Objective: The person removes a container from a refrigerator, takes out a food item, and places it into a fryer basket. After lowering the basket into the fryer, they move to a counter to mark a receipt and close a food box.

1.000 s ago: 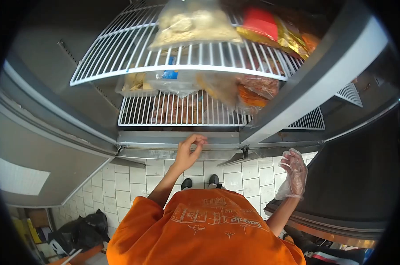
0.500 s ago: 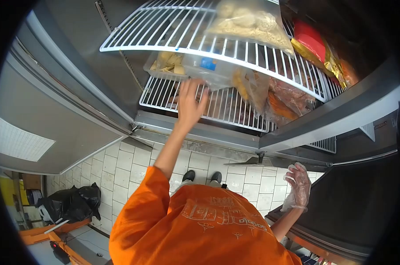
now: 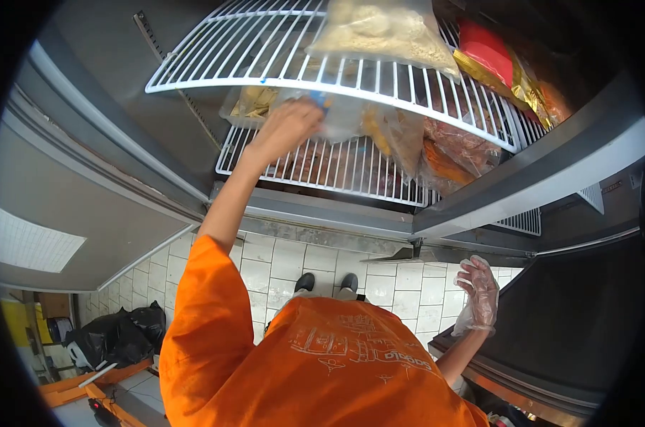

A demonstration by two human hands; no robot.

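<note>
My bare left hand (image 3: 288,128) reaches under the upper wire shelf of a fridge. Its fingers are curled at a cloudy clear plastic package with a blue label (image 3: 342,117) and look closed on its near edge; the fingertips are partly hidden. Just left of that package, a clear tub of pale yellow pieces (image 3: 251,105) sits on the lower shelf. My right hand (image 3: 479,292), in a clear plastic glove, is held up away from the shelves, fingers loosely bent and apart, with nothing in it.
The upper wire shelf (image 3: 265,82) carries a bag of pale food (image 3: 379,32) and a red and gold packet (image 3: 489,57). More bagged food (image 3: 450,160) lies on the lower shelf. An open door (image 3: 109,192) stands left; black bags (image 3: 119,334) lie on the floor.
My left hand has moved up and slightly left, from spread fingers to curled fingers at the package. My right hand stays raised at nearly the same place.
</note>
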